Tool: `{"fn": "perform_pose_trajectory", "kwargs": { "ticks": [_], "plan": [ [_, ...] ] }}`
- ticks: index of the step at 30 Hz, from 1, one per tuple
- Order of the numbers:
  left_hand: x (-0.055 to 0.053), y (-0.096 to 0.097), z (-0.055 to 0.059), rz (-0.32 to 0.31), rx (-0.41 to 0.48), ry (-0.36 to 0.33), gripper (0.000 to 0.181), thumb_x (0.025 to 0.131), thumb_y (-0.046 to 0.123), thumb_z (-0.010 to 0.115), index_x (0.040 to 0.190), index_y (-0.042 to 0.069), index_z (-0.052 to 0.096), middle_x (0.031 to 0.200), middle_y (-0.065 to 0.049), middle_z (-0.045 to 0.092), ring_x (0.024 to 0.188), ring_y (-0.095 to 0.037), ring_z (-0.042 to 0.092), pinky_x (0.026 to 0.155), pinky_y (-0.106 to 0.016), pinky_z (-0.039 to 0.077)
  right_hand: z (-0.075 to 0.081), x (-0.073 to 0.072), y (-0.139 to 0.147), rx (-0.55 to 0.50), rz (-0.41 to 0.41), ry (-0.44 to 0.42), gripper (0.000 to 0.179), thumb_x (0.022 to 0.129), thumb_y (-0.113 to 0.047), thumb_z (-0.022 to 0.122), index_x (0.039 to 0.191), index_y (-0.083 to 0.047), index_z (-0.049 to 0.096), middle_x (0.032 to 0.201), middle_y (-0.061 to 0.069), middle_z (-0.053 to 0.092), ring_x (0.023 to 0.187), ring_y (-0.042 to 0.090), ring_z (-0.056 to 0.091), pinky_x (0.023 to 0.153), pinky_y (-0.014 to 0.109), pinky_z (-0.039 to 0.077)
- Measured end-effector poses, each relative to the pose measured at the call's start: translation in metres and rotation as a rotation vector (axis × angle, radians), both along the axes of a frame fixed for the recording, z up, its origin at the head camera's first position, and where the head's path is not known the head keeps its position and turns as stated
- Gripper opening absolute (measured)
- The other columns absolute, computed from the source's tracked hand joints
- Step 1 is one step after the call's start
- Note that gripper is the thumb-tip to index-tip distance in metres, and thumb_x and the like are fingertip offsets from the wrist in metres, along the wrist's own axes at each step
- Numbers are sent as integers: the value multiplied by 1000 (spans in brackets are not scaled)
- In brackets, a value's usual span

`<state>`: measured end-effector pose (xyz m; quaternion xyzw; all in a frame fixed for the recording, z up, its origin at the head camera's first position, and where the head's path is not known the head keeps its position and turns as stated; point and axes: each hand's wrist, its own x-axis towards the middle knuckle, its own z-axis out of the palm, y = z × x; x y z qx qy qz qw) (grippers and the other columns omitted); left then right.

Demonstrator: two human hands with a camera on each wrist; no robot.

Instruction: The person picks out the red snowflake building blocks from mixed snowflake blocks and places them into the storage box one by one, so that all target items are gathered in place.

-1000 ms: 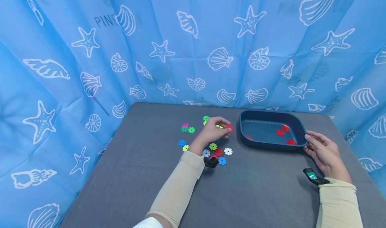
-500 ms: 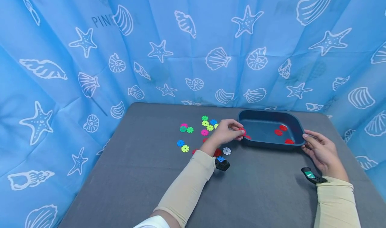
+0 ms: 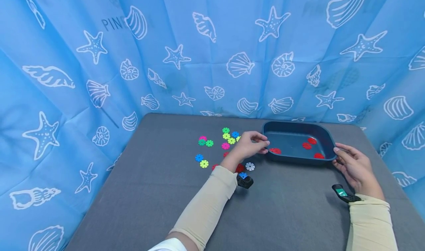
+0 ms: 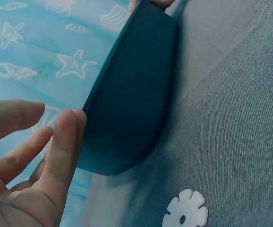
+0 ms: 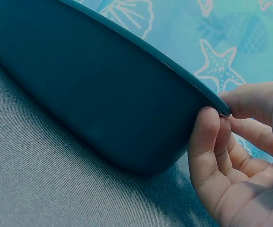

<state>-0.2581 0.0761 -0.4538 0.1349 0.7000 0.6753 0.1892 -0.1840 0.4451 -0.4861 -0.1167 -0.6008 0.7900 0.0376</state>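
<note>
A dark blue rounded tray (image 3: 292,157) stands on the grey table, with several red notched discs (image 3: 307,146) lying in it. At its left rim is my left hand (image 3: 248,146); thumb and fingers are apart with nothing between them, and a fingertip appears to touch the rim in the left wrist view. Just inside that end of the tray lies a red disc (image 3: 275,150). My right hand (image 5: 240,156) pinches the rim at the right front corner between thumb and fingers.
Left of the tray, loose notched discs lie scattered: yellow (image 3: 204,164), blue (image 3: 199,157), pink (image 3: 225,146), green (image 3: 209,143), and a white disc (image 4: 186,210). My left forearm hides part of them. A blue shell-patterned curtain (image 3: 212,59) hangs behind the table (image 3: 149,192).
My left hand has moved right to the tray carrying a red disc and let it go; the disc now lies inside the near left end. The right hand stays on the rim.
</note>
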Motion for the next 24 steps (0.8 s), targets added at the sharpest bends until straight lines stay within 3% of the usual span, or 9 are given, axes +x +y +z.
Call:
{"fn": "perform_pose_trajectory", "kwargs": {
  "ticks": [7,13,19,24],
  "plan": [
    [-3,-14,-5,15,11,23,22,101,17,75,119,4,72,102,-7,70,84,-17,78,83,-34,66,2,-2,-3,2,-6,-16,18,101,-14,74,116,-22,74,98,-8,72,80,8,65,68,25,60],
    [-5,-38,-8,43,27,58,24,101,15,74,122,1,71,106,-12,71,84,-17,78,87,-39,66,4,-3,-4,-18,-3,-12,18,101,-12,73,115,-22,75,97,-8,73,79,9,65,66,25,59],
    [-6,-69,-9,113,5,75,26,102,17,73,123,2,71,113,-16,72,96,-32,79,88,-41,65,4,-1,-3,-38,10,8,18,101,-10,72,116,-21,75,97,-7,74,79,10,66,66,26,60],
    [-7,-94,-15,177,-50,80,25,102,20,72,123,5,72,111,-13,72,102,-38,77,86,-39,66,3,0,-3,-37,7,-3,18,101,-11,72,116,-21,75,98,-7,74,80,9,67,67,26,60]
  ]
}}
